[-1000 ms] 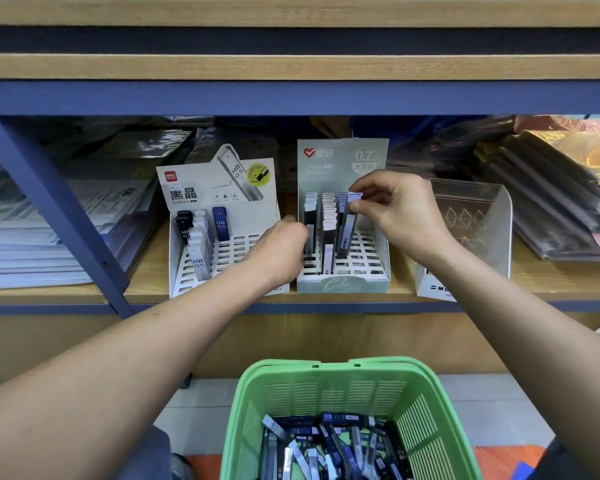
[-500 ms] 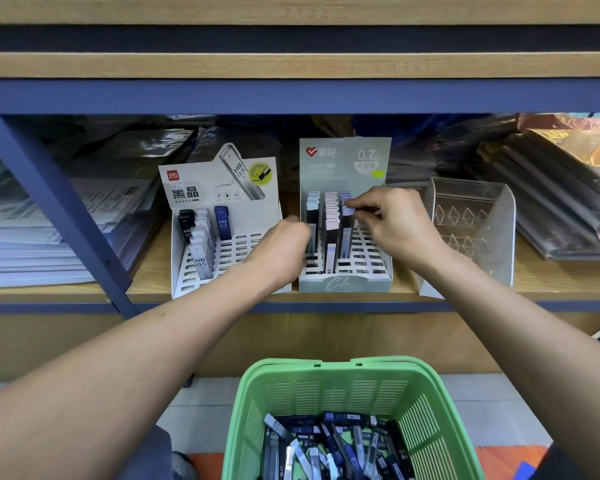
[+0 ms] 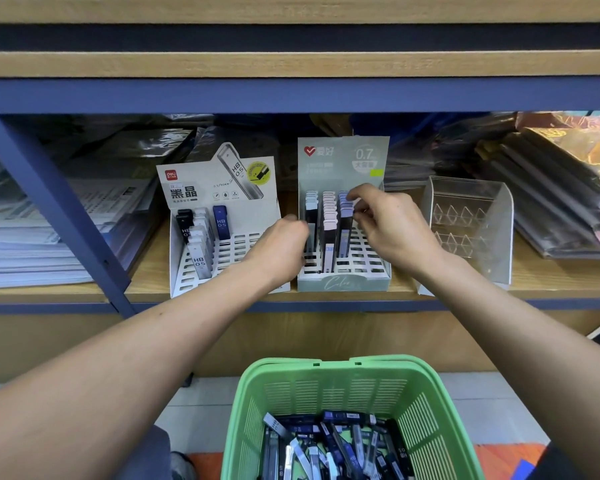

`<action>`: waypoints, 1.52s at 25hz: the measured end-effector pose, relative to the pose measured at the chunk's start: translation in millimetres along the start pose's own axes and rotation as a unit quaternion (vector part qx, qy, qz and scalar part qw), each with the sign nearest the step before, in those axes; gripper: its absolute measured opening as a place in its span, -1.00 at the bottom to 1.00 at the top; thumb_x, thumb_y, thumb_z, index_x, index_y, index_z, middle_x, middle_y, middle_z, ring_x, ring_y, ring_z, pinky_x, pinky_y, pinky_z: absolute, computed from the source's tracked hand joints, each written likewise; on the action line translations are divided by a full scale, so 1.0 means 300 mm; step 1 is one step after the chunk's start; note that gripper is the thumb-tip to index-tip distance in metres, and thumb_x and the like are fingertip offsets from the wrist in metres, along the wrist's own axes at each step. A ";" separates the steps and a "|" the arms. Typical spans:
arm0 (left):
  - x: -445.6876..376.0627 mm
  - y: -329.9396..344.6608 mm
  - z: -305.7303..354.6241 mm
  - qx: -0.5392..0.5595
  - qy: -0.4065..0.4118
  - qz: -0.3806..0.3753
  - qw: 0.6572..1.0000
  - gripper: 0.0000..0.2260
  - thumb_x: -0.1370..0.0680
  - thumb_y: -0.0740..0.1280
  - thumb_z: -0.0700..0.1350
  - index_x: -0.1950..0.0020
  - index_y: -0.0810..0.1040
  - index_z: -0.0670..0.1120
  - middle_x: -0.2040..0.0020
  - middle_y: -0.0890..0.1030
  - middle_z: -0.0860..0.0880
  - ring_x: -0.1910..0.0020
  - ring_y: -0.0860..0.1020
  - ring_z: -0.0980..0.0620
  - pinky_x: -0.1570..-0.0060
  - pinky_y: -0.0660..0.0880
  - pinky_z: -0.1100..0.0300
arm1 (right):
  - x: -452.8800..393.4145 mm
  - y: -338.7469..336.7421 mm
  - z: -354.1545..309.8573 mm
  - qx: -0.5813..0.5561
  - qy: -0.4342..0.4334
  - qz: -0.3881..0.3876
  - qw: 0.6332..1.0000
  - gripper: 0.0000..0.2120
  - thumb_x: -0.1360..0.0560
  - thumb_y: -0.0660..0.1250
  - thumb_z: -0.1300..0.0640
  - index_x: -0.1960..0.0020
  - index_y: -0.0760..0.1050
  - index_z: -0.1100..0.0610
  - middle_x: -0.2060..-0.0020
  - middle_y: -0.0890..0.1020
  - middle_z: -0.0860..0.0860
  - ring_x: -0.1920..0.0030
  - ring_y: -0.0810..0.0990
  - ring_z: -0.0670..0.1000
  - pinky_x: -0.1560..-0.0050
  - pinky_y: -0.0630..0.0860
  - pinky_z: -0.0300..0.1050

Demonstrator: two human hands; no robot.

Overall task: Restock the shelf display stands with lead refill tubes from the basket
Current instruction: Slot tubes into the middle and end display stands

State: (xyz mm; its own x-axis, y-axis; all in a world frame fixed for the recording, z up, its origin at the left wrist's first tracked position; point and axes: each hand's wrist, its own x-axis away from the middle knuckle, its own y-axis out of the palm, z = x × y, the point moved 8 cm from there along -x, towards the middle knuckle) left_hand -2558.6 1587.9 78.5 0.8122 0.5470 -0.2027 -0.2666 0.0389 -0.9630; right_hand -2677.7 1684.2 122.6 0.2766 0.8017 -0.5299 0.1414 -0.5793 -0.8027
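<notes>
Up on the shelf, both hands work at the grey 0.7 display stand, which sits just right of centre. The right hand reaches in from five o'clock, its fingers curled over the top of the rightmost row of lead refill tubes; the fingertips touch the lavender caps there, though whether they pinch a single tube or merely press on the row I cannot tell. The left hand comes in from seven o'clock with its fingers curled against the stand's left edge, beside the dark tubes of the leftmost row; its fingertips are hidden behind the knuckles, so what it grips, if anything, cannot be seen.

At nine o'clock from this stand, touching or nearly touching it, stands the white HB 0.5 display stand — a few black, clear and blue tubes sit in its upper left slots. At three o'clock is a clear acrylic holder. Stacks of wrapped paper goods fill the shelf's far left, and dark wrapped folders lie on its far right.

Down at six o'clock, below the shelf, the green basket holds a loose heap of refill tubes — black, navy and clear, lying crisscross.
</notes>
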 end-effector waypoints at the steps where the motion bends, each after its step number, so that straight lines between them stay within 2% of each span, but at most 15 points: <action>1: 0.000 0.000 0.001 0.000 0.000 0.000 1.000 -0.74 -0.48 0.45 -0.29 0.13 0.37 -0.10 0.10 0.37 -0.07 0.17 0.41 -0.06 0.20 0.35 0.13 | 0.003 0.001 0.000 0.007 0.000 0.002 1.000 -0.78 -0.59 0.32 0.23 -0.22 0.55 0.14 0.04 0.71 0.14 0.00 0.64 0.27 0.05 0.58 0.13; 5: -0.004 0.011 -0.008 0.004 -0.003 -0.009 1.000 -0.78 -0.49 0.45 -0.28 0.09 0.41 -0.10 0.08 0.38 -0.07 0.13 0.49 -0.09 0.20 0.38 0.12 | 0.010 -0.001 -0.011 0.026 -0.010 0.003 1.000 -0.83 -0.59 0.32 0.19 -0.17 0.58 0.12 0.09 0.71 0.13 0.04 0.63 0.30 0.13 0.56 0.11; 7: -0.002 0.011 -0.010 0.012 -0.006 -0.016 1.000 -0.81 -0.49 0.44 -0.28 -0.02 0.48 -0.14 0.04 0.43 -0.10 0.05 0.55 -0.15 0.18 0.42 0.11 | 0.013 0.004 -0.012 0.043 -0.008 -0.002 0.999 -0.78 -0.60 0.29 0.18 -0.23 0.54 0.10 0.07 0.71 0.11 0.04 0.63 0.28 0.14 0.56 0.10; 9: 0.010 -0.001 -0.009 0.040 -0.011 -0.016 0.999 -0.75 -0.50 0.40 -0.29 -0.14 0.45 -0.16 -0.03 0.48 -0.13 -0.03 0.55 -0.17 0.16 0.42 0.10 | 0.028 -0.001 -0.011 0.060 0.004 0.022 0.998 -0.71 -0.59 0.25 0.19 -0.30 0.48 0.08 0.09 0.70 0.08 0.07 0.63 0.26 0.17 0.55 0.08; 13: 0.090 -0.084 0.018 0.065 0.004 0.053 0.996 -0.82 -0.52 0.25 -0.29 -0.10 0.38 -0.12 -0.03 0.49 -0.11 0.03 0.54 -0.21 0.16 0.43 0.01 | 0.173 -0.008 -0.052 0.007 0.069 0.086 0.994 -0.86 -0.55 0.28 0.19 -0.11 0.49 0.10 0.19 0.67 0.07 0.20 0.62 0.23 0.27 0.49 0.03; 15: 0.156 -0.081 0.035 0.043 0.018 0.042 0.998 -0.80 -0.52 0.21 -0.29 -0.13 0.40 -0.13 -0.08 0.51 -0.13 0.01 0.55 -0.20 0.10 0.46 -0.02 | 0.291 0.056 -0.091 -0.010 0.095 0.032 0.995 -0.93 -0.54 0.29 0.15 -0.02 0.46 0.08 0.21 0.66 0.06 0.22 0.61 0.21 0.28 0.46 -0.01; 17: 0.231 -0.021 0.059 0.034 0.035 -0.013 0.999 -0.83 -0.53 0.20 -0.26 -0.09 0.39 -0.10 -0.09 0.53 -0.13 -0.02 0.56 -0.19 0.07 0.43 0.01 | 0.427 0.181 -0.134 0.001 0.107 -0.108 0.988 -0.94 -0.55 0.25 0.12 -0.02 0.43 0.05 0.13 0.67 0.03 0.13 0.63 0.17 0.23 0.40 -0.04; 20: 0.345 0.168 0.101 -0.024 0.072 -0.147 0.986 -0.85 -0.52 0.22 -0.25 -0.08 0.42 -0.11 -0.09 0.56 -0.16 -0.06 0.58 -0.22 0.03 0.46 0.00 | 0.646 0.413 -0.149 0.028 0.085 -0.343 0.935 -0.88 -0.53 0.18 0.19 -0.03 0.44 0.07 0.00 0.66 0.09 0.03 0.64 0.20 0.12 0.51 0.00; 22: 0.407 0.324 0.101 -0.071 0.077 -0.231 0.967 -0.80 -0.50 0.23 -0.29 -0.11 0.45 -0.15 -0.10 0.58 -0.18 -0.07 0.59 -0.24 0.05 0.47 0.00 | 0.758 0.534 -0.091 0.034 0.104 -0.427 0.898 -0.82 -0.51 0.18 0.25 -0.05 0.48 0.10 -0.01 0.66 0.14 0.02 0.64 0.21 0.04 0.59 0.04; 27: 0.558 0.703 0.067 -0.045 0.001 -0.381 0.924 -0.76 -0.51 0.22 -0.43 -0.09 0.50 -0.18 0.07 0.55 -0.11 0.12 0.57 -0.03 0.07 0.58 0.13 | 0.991 0.740 0.089 0.024 0.197 -0.505 0.840 -0.69 -0.54 0.26 0.28 -0.28 0.48 0.18 -0.13 0.62 0.16 -0.10 0.63 0.18 -0.10 0.60 0.05; 29: 0.610 0.842 0.042 -0.010 -0.050 -0.408 0.912 -0.79 -0.54 0.25 -0.39 -0.11 0.52 -0.18 0.05 0.56 -0.10 0.09 0.60 -0.03 0.00 0.61 0.11 | 1.056 0.810 0.142 0.025 0.209 -0.507 0.836 -0.58 -0.54 0.28 0.25 -0.39 0.38 0.17 -0.24 0.53 0.19 -0.22 0.56 0.23 -0.17 0.55 0.04; 32: 0.705 1.034 -0.012 0.034 -0.155 -0.435 0.886 -0.95 -0.56 0.37 -0.24 0.01 0.53 -0.13 -0.03 0.61 -0.11 0.06 0.60 -0.04 -0.02 0.58 0.11 | 1.171 0.903 0.192 0.030 0.266 -0.501 0.823 -0.50 -0.53 0.35 0.08 -0.40 0.30 0.19 -0.33 0.43 0.22 -0.32 0.44 0.23 -0.31 0.45 0.05; 33: 0.740 1.089 -0.029 0.049 -0.192 -0.447 0.872 -0.92 -0.56 0.40 -0.18 0.00 0.53 -0.13 -0.03 0.60 -0.10 0.07 0.57 -0.02 -0.01 0.55 0.14 | 1.203 0.919 0.203 0.042 0.288 -0.502 0.814 -0.45 -0.54 0.36 0.04 -0.43 0.27 0.20 -0.36 0.40 0.23 -0.35 0.41 0.24 -0.34 0.43 0.07; 35: 0.799 1.176 -0.051 0.058 -0.250 -0.462 0.849 -0.72 -0.56 0.43 -0.05 -0.17 0.53 -0.18 -0.09 0.58 -0.11 0.02 0.57 -0.04 -0.07 0.56 0.12 | 1.262 0.937 0.217 0.061 0.331 -0.509 0.792 -0.31 -0.58 0.34 -0.06 -0.52 0.14 0.26 -0.45 0.28 0.28 -0.44 0.32 0.27 -0.38 0.40 0.12; 38: 0.850 1.253 -0.062 0.054 -0.309 -0.444 0.840 -0.21 -0.49 0.45 0.19 -0.50 0.25 -0.26 -0.37 0.42 -0.25 -0.33 0.46 -0.19 -0.31 0.47 -0.01 | 1.312 0.937 0.211 0.072 0.366 -0.518 0.770 -0.10 -0.58 0.25 -0.28 -0.60 -0.06 0.28 -0.52 0.18 0.33 -0.50 0.25 0.30 -0.41 0.37 0.19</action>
State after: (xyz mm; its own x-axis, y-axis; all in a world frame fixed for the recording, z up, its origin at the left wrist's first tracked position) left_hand -2442.0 1726.5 -338.6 0.3008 0.5905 0.7489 0.2285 0.7178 -0.6577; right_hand -2589.2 1846.1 -329.0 0.5547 0.4941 0.6695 0.5543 0.3807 -0.7402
